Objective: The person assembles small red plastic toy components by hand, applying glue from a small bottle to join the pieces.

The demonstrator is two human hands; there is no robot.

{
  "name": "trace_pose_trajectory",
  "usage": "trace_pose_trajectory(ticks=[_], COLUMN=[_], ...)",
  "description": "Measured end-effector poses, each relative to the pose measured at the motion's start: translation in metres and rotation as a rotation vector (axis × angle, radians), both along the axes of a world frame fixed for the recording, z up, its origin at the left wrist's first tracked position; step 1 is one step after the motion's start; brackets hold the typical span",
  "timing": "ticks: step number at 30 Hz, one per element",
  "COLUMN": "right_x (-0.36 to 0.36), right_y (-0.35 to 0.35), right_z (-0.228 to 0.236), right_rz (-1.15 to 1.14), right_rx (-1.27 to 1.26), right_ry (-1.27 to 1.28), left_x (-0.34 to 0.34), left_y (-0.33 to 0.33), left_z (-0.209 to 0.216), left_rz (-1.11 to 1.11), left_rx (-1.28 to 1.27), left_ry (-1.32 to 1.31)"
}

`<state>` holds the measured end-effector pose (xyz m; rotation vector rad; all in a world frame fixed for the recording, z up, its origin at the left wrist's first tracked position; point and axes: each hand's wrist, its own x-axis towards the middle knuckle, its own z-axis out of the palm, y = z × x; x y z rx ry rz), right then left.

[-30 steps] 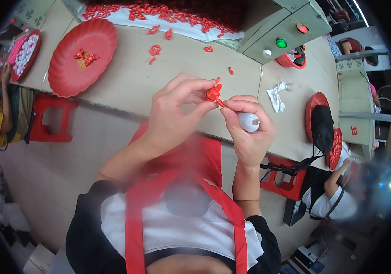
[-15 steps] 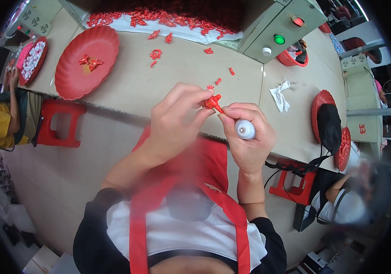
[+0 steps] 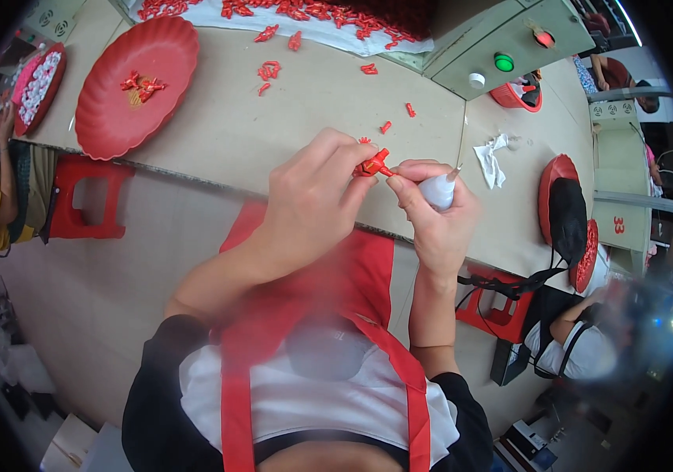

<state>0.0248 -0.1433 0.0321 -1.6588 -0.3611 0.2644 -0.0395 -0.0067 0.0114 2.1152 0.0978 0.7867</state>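
Observation:
Pinched between the thumb and fingers of my left hand [image 3: 309,189] is a small red plastic figure [image 3: 373,162], held above the table's near edge. My right hand [image 3: 435,228] curls round a white squeeze bottle [image 3: 435,193], whose thin nozzle tilts up and to the right, away from the figure. The thumb and forefinger of that same hand touch a thin red part at the figure's right end. Whether this part is joined to the figure I cannot tell. Just beyond my left fingertips lie a small red spiky piece [image 3: 365,141] and a short red piece [image 3: 385,127].
Several loose red pieces [image 3: 269,71] lie on the table [image 3: 313,102]. A red scalloped tray [image 3: 96,118] stands left, more red parts on white cloth [image 3: 328,35] under a green machine [image 3: 501,47] at the back. A crumpled tissue [image 3: 491,165] lies right. Co-workers sit on both sides.
The bottle has tipped in my right hand: its nozzle faced up toward me and now slants up to the right. Both hands still hold the figure, turned slightly. The whole view has shifted a little.

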Motion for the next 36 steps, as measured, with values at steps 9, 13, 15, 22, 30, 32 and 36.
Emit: trace_pose_trajectory(ticks=[9, 13, 15, 22, 30, 32, 36], right_x=[-0.008, -0.017, -0.019, -0.015, -0.02, -0.012, 0.0], right_y=[0.002, 0.004, 0.004, 0.0, 0.011, 0.011, 0.004], right_z=[-0.002, -0.003, -0.004, 0.001, -0.011, -0.014, -0.013], right_rz=[-0.03, -0.095, -0.111, -0.05, -0.112, -0.07, 0.078], right_rx=[-0.003, 0.089, 0.166, 0.174, 0.039, -0.004, -0.081], right_ry=[0.032, 0.055, 0.11, 0.335, -0.219, -0.381, -0.589], left_x=[-0.004, -0.003, -0.002, -0.005, -0.003, -0.003, -0.005], left_y=[-0.003, -0.012, -0.012, -0.008, -0.004, -0.003, -0.003], left_z=[-0.01, -0.012, -0.013, -0.018, -0.015, -0.014, -0.014], left_rz=[0.018, -0.017, -0.027, -0.001, 0.066, 0.058, 0.008], left_rx=[-0.068, -0.324, -0.349, -0.225, -0.05, -0.051, -0.14], left_ry=[-0.061, -0.13, -0.143, -0.169, -0.163, -0.135, -0.04])
